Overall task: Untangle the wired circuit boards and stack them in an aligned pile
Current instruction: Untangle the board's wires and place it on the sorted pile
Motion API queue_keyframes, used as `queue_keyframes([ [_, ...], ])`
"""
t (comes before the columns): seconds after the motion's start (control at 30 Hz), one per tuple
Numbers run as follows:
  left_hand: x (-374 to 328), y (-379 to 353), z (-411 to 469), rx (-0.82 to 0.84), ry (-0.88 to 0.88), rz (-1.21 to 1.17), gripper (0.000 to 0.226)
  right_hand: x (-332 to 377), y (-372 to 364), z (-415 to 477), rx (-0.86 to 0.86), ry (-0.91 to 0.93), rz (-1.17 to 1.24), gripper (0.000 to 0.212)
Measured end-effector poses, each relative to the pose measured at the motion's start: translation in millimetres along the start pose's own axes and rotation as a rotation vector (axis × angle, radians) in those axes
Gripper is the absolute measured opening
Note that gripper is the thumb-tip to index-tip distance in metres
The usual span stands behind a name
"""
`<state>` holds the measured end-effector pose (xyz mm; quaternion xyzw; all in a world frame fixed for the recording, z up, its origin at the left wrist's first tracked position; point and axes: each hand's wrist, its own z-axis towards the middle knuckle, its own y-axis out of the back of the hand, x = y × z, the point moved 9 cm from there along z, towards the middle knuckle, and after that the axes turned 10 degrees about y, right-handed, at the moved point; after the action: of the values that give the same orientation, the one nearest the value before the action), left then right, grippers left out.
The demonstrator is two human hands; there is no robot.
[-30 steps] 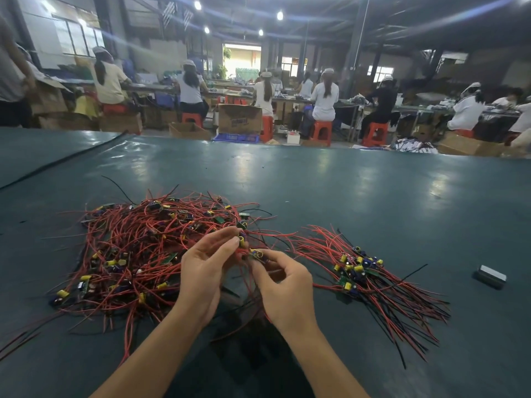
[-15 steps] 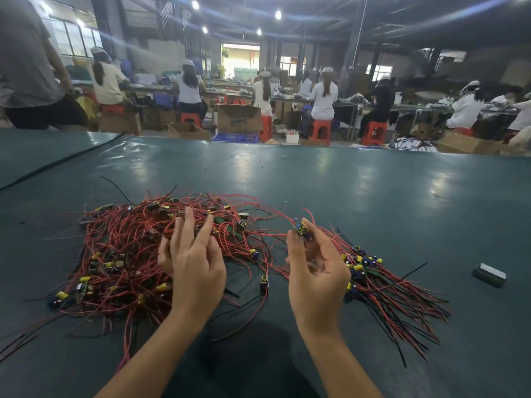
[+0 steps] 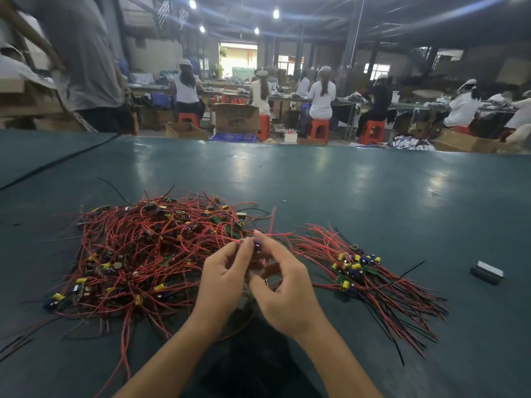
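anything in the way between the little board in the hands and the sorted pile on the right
Nothing solid. The small circuit board with a blue capacitor, pinched by the left hand and right hand, has only stray red wire ends of the aligned pile of wired boards before it. Its leads may snag the tangled red-wire heap.

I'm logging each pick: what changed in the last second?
Half a second ago the hands were apart, the right one raised near the pile. Now the left hand and right hand have met again at the edge of the tangle, fingers pinching a board with a blue part. A person in grey has come in far left. Tangle, pile and the small block lie as before.
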<state>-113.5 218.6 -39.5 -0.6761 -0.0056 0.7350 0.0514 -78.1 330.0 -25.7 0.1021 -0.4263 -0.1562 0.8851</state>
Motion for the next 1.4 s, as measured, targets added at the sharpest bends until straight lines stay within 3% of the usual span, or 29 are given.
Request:
queue_keyframes([
  [0.03,7,3,3,-0.013,0.076,-0.083,0.023,-4,3,-1,0.030,-0.040,-0.086,0.051],
  [0.13,23,3,7,-0.014,0.213,-0.246,0.019,-42,41,-7,-0.024,-0.355,-0.252,0.016],
  [0.23,25,6,10,-0.017,0.236,-0.292,0.020,-79,78,-25,0.066,-0.637,-0.492,0.016],
  [0.43,21,5,9,0.024,0.250,-0.323,0.021,-88,111,-23,-0.192,-0.606,-0.581,0.024],
  [0.57,19,4,10,0.071,0.228,-0.315,0.022,-94,123,-23,-0.276,-0.579,-0.600,0.020],
  [0.7,20,2,12,0.112,0.199,-0.254,0.022,-76,110,-13,-0.322,-0.405,-0.434,0.027],
  [0.77,22,-1,13,0.127,0.193,-0.221,0.023,-59,83,-6,-0.305,-0.303,-0.202,0.033],
  [0.9,22,-6,11,0.157,0.158,-0.112,0.027,-29,30,0,-0.273,-0.234,0.238,0.018],
  [1.07,22,-9,11,0.206,0.138,-0.124,0.022,-29,22,-6,-0.394,-0.312,0.266,0.005],
  [1.2,26,-14,10,0.244,0.158,-0.153,0.023,-44,15,-15,-0.442,-0.491,0.365,0.014],
  [1.4,29,-7,10,0.100,0.141,-0.129,0.013,-47,6,-19,-0.495,-0.514,0.409,0.026],
])
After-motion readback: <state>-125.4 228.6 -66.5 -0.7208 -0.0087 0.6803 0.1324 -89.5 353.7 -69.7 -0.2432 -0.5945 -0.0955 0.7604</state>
